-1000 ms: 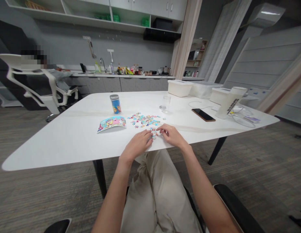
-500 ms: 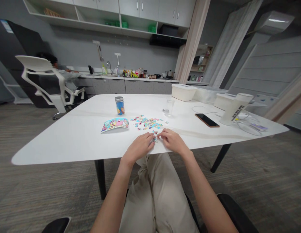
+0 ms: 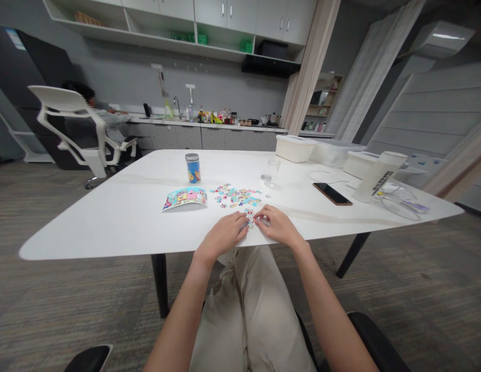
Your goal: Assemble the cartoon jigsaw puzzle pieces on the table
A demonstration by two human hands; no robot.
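Close to the table's front edge lies a small strip of joined jigsaw pieces (image 3: pixel 250 213), partly covered by fingers. My left hand (image 3: pixel 226 230) is closed at the strip's left side, its bent fingertips pressing on the edge. From the right, my right hand (image 3: pixel 278 226) meets the strip with thumb and fingers pinched at its side; the piece in the pinch is mostly hidden. Just beyond my hands spreads a loose pile of colourful jigsaw pieces (image 3: pixel 237 196). A curved cartoon picture sheet (image 3: pixel 186 198) lies left of the pile.
A blue cartoon jar (image 3: pixel 193 169) with a metal lid stands behind the sheet. Farther right are a clear container (image 3: pixel 273 169), a phone (image 3: pixel 332 194), a white bottle (image 3: pixel 378 176), cables and storage boxes (image 3: pixel 296 148). A person sits beyond the table by a white chair (image 3: pixel 75 124).
My right fingertips have drawn slightly away from the strip. My left hand keeps nearly the same place, and the view has shifted a little.
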